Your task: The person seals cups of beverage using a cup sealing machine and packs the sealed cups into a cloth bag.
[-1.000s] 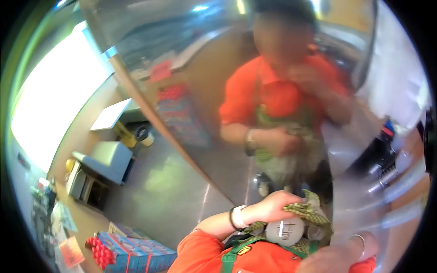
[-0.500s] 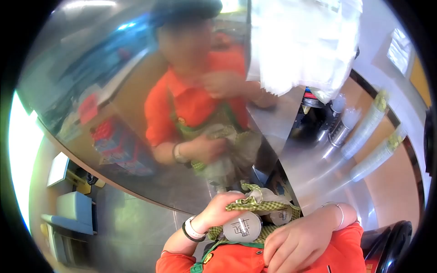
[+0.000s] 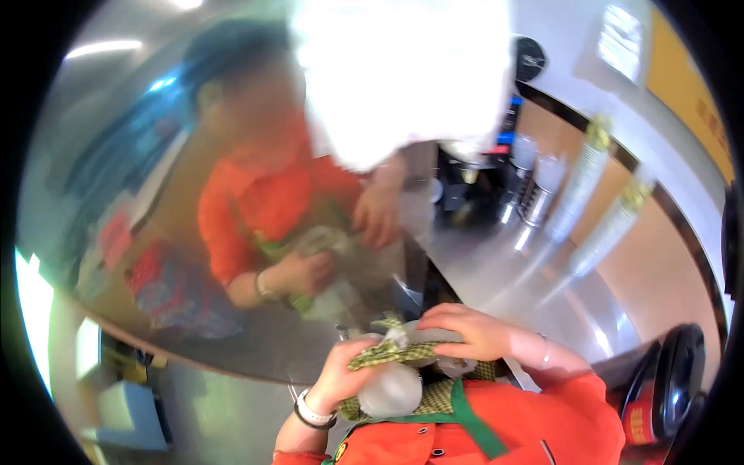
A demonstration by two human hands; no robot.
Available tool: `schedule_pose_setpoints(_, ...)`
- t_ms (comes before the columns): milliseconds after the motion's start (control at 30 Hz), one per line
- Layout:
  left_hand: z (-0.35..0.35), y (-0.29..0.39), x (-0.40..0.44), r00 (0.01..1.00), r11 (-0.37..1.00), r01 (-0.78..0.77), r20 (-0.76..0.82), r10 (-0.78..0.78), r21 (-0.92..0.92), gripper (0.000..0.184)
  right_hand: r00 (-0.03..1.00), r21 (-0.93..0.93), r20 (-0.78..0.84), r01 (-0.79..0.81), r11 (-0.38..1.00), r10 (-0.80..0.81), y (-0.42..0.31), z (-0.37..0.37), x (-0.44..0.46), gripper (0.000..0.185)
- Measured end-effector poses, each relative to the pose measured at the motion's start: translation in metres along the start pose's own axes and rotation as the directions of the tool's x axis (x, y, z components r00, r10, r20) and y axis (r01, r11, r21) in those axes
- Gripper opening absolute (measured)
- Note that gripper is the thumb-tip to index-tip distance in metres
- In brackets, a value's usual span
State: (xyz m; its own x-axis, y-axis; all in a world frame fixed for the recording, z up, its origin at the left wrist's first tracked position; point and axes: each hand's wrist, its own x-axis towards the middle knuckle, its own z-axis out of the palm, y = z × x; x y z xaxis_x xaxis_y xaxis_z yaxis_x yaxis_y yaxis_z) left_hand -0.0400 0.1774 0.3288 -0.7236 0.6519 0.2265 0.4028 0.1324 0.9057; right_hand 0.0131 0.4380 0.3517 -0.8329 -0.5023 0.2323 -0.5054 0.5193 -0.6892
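My left hand (image 3: 345, 370) is closed on the gathered edge of a green-and-yellow checkered apron (image 3: 403, 353), folded up in front of my orange shirt. Whitish, see-through material (image 3: 394, 335) bunches by the fold. Below the fold, a rounded white patch (image 3: 390, 390) shows on the apron, its print blurred. My right hand (image 3: 473, 332) hovers over the right part of the fold, its fingers stretched out and slightly apart. I cannot tell whether its fingertips touch the cloth.
A shiny metal surface (image 3: 263, 353) ahead reflects a person in orange. White plastic bags (image 3: 403, 70) hang above. On the right, a metal counter (image 3: 504, 267) bears metal holders (image 3: 537, 203) and long stacks of cups (image 3: 577, 190). A black bin (image 3: 676, 384) stands at lower right.
My right hand has risen from my shirt front to the apron's fold, and its fingers have stretched out. My left hand keeps its grip. The view has shifted to the right.
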Motion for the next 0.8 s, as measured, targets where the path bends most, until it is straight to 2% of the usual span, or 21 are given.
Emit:
schedule_pose_setpoints(33, 0.000, -0.003, -0.002, 0.999, 0.997, -0.040, -0.031, 0.042, 0.059, 0.026, 0.999, -0.010, -0.036, -0.034, 0.999, 0.034, 0.002, 0.002, -0.002, 0.039)
schedule_pose_setpoints(67, 0.002, -0.002, -0.001, 0.998, 0.997, -0.058, 0.011, 0.058, 0.048, 0.026, 0.999, 0.003, -0.054, -0.007, 1.000, 0.007, 0.004, 0.001, -0.001, 0.040)
schedule_pose_setpoints(167, 0.005, 0.000, -0.003, 0.997, 0.997, -0.025, -0.068, 0.030, 0.072, 0.025, 0.996, 0.025, -0.088, 0.002, 1.000, 0.000, 0.008, -0.005, -0.004, 0.042)
schedule_pose_setpoints(200, 0.002, -0.002, 0.001, 0.998, 0.997, -0.032, -0.045, 0.035, 0.068, 0.025, 0.996, 0.044, -0.088, 0.002, 0.999, 0.002, 0.013, -0.008, -0.002, 0.041)
schedule_pose_setpoints(300, 0.004, 0.000, 0.002, 0.990, 0.989, -0.088, -0.103, 0.100, 0.117, 0.022, 0.991, 0.040, -0.137, 0.001, 0.999, 0.005, 0.016, -0.014, -0.007, 0.041)
schedule_pose_setpoints(400, 0.006, 0.008, 0.004, 0.996, 0.994, -0.014, -0.088, 0.023, 0.108, 0.018, 0.982, 0.037, -0.189, 0.012, 0.999, -0.005, 0.021, -0.021, -0.012, 0.039)
schedule_pose_setpoints(467, 0.007, 0.008, 0.004, 0.996, 0.993, 0.004, -0.085, 0.006, 0.115, 0.015, 0.977, 0.080, -0.200, -0.058, 0.995, 0.073, 0.022, -0.025, -0.013, 0.039)
schedule_pose_setpoints(533, 0.008, 0.009, 0.004, 0.993, 0.995, 0.012, -0.117, -0.001, 0.097, 0.014, 0.975, 0.068, -0.210, -0.056, 0.996, 0.069, 0.025, -0.027, -0.015, 0.039)
schedule_pose_setpoints(600, 0.008, 0.009, 0.003, 0.994, 0.995, 0.010, -0.112, 0.002, 0.101, 0.014, 0.972, 0.141, -0.194, -0.104, 0.985, 0.131, 0.026, -0.030, -0.014, 0.039)
schedule_pose_setpoints(733, 0.010, 0.004, 0.002, 0.992, 0.993, -0.019, -0.125, 0.034, 0.116, 0.014, 0.969, 0.037, -0.220, -0.109, 0.993, 0.114, 0.033, -0.032, -0.013, 0.039)
schedule_pose_setpoints(800, 0.011, 0.002, 0.002, 0.990, 0.993, -0.024, -0.134, 0.040, 0.116, 0.015, 0.958, 0.131, -0.225, -0.152, 0.980, 0.178, 0.032, -0.036, -0.013, 0.040)
